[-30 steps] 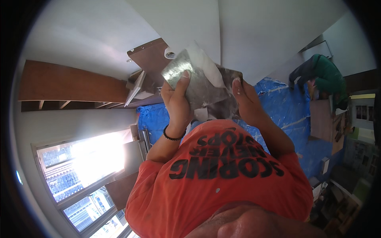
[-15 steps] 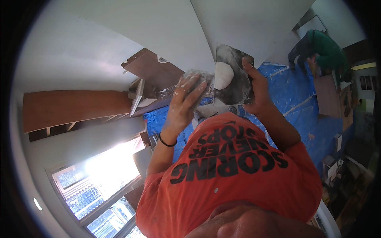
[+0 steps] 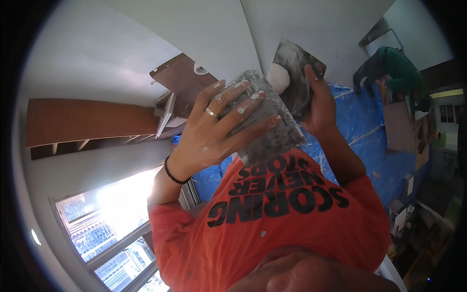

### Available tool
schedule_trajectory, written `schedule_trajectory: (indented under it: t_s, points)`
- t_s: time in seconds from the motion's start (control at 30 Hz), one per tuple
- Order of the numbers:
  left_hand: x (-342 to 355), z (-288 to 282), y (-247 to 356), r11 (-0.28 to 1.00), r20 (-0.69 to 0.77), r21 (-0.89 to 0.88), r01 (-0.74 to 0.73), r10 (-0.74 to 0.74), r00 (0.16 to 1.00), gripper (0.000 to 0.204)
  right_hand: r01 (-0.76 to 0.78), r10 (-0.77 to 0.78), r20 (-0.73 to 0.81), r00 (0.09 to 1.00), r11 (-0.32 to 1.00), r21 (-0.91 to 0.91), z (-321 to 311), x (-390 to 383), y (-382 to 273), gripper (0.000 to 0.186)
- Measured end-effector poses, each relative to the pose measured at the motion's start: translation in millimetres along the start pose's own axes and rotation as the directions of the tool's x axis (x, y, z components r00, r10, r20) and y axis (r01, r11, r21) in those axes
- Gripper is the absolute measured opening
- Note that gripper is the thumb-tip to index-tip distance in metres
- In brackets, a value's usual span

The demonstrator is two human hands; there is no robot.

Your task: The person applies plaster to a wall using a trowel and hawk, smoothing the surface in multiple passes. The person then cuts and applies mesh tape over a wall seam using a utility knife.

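My left hand (image 3: 206,129), ringed and spotted with white, is spread over the back of a wide grey putty scraper (image 3: 284,131) and grips it. Its flat face is smeared with dried filler, and the thumb side of the grip is hidden. To the right, my right hand (image 3: 321,104) holds a dark flat putty scraper (image 3: 297,58), thumb on top and fingers behind. A smooth lump of white putty (image 3: 278,78) lies on that one's left side. The left scraper's upper right edge is close to the lump; I cannot tell whether they touch.
Pale wall panels (image 3: 292,19) meet at a corner ahead. Blue sheeting (image 3: 352,131) covers the floor. At the far right a person in green (image 3: 401,68) bends over beside brown boards (image 3: 399,124). A brown shelf (image 3: 87,121) and a bright window (image 3: 116,214) are on the left.
My left hand and its scraper have come up nearer and swung right, the scraper's broad face now showing. My right hand's scraper has shifted up and right and tilted.
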State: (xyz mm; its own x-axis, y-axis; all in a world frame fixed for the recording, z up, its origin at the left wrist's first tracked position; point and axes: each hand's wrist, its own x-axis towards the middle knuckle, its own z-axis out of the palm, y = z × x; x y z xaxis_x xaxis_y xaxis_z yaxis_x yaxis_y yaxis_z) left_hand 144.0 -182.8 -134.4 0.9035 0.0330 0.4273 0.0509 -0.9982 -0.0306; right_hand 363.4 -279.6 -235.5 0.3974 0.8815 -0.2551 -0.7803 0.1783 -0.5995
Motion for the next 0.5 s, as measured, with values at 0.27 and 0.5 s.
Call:
schedule_trajectory:
  t_s: [0.27, 0.5]
  points:
    - [-11, -16, -10, 0.999, 0.088, 0.028, -0.028, 0.025, 0.996, 0.040, 0.195, -0.190, -0.152, 0.970, 0.980, 0.023, -7, -12, -22, 0.048]
    - [15, -135, -112, 0.886, -0.931, -0.359, -0.295, -0.362, 0.044, 0.042, 0.343, -0.344, -0.052, 0.937, 0.939, -0.027, -23, -14, -45, 0.058]
